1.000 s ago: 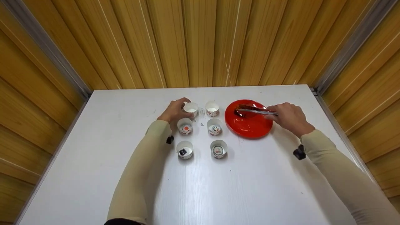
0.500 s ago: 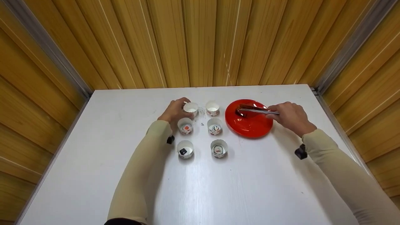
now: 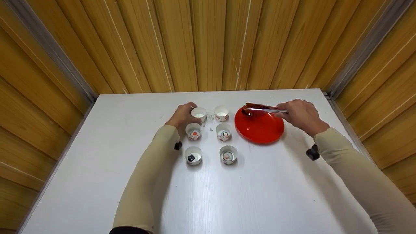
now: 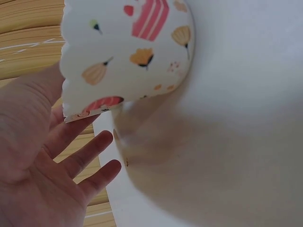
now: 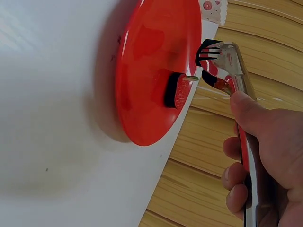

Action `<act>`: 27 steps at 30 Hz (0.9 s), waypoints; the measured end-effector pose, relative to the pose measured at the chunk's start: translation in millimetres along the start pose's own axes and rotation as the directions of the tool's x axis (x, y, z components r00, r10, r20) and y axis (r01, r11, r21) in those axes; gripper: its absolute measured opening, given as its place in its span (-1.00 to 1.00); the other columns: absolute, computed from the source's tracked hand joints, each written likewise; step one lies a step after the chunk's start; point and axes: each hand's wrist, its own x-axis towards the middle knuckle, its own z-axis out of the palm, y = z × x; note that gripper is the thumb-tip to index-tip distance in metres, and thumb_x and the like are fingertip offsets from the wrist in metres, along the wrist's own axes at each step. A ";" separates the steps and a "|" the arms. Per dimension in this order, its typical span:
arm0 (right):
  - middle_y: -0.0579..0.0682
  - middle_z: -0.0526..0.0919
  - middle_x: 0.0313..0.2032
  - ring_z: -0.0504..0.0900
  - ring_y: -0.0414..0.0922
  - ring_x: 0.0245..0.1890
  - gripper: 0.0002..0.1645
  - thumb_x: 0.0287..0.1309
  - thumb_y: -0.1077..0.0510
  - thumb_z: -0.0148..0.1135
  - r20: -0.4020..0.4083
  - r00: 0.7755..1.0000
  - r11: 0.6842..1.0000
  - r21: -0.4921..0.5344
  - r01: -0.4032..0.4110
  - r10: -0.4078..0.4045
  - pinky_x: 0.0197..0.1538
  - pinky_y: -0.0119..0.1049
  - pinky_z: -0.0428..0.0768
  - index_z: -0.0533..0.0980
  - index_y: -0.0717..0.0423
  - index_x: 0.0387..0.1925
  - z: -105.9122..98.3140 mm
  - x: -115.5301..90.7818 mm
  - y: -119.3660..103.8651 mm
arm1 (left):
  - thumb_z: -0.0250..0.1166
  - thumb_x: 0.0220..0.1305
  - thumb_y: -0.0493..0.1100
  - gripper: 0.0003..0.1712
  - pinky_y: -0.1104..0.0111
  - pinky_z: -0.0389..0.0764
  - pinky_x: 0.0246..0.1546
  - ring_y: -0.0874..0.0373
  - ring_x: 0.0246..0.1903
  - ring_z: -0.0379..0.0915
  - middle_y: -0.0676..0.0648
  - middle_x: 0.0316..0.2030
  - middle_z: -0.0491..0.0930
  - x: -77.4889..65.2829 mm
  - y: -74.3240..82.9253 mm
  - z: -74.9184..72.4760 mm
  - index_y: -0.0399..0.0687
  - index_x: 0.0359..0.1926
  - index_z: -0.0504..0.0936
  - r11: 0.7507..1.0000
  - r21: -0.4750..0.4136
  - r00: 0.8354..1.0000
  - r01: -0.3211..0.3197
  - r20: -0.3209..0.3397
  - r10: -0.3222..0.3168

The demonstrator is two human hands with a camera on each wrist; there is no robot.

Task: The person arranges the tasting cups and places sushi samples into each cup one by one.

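My left hand (image 3: 182, 116) grips the paper baking cup (image 3: 199, 113) at the back left, fingers around its side. In the left wrist view, that cup (image 4: 137, 52) shows a cake and flower print; the thumb is hidden. My right hand (image 3: 300, 115) holds metal tongs (image 3: 266, 110) over the far side of the red plate (image 3: 261, 133). Between the tong tips is a black-wrapped sushi piece (image 5: 208, 79) with some orange, raised off the plate. Another black-wrapped sushi piece (image 5: 181, 92), pinkish red with a green bit, sits on the plate.
A paper cup (image 3: 221, 113) stands right of the gripped one. Nearer are a cup (image 3: 194, 132) with an orange-topped piece, a cup (image 3: 224, 132) with a roll, a cup (image 3: 193, 156) with a black piece and a cup (image 3: 228, 156) with a roll. Panelled walls enclose the white table.
My right hand has raised the tongs with the sushi piece and moved them slightly toward the plate's far edge. The left hand has stayed on its cup.
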 end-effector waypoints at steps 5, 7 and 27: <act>0.03 0.78 -0.27 0.52 -0.01 -0.41 -0.63 0.28 0.05 0.43 -0.013 1.000 1.000 -0.008 0.027 -0.027 -0.46 -0.19 0.42 0.71 0.01 0.10 -5.9 11.4 -13.0 | 0.61 0.09 -0.12 -0.21 0.09 0.46 0.26 -0.02 0.11 0.44 -0.21 0.15 0.56 -0.6 0.9 -0.6 -0.13 0.31 0.46 1.000 -0.009 1.000 0.000 -0.002 0.000; 0.05 0.79 -0.24 0.52 -0.01 -0.41 -0.63 0.27 0.05 0.44 -0.026 0.999 0.999 -0.006 0.047 -0.047 -0.46 -0.20 0.43 0.72 0.02 0.09 -6.7 16.4 -19.9 | 0.61 0.10 -0.12 -0.21 0.08 0.45 0.27 -0.02 0.11 0.42 -0.21 0.15 0.55 -1.1 1.5 -0.7 -0.12 0.32 0.46 1.000 -0.013 1.000 0.009 -0.001 -0.009; -0.07 0.68 -0.48 0.53 -0.06 -0.50 -0.73 0.31 0.01 0.41 -0.047 0.990 0.991 0.022 0.135 -0.134 -0.45 -0.24 0.48 0.73 -0.07 0.01 -1.8 55.2 -83.3 | 0.60 0.13 -0.05 -0.22 0.09 0.40 0.31 -0.02 0.16 0.33 -0.15 0.16 0.51 1.7 4.0 0.9 -0.05 0.33 0.47 0.999 0.021 0.999 0.046 0.008 -0.046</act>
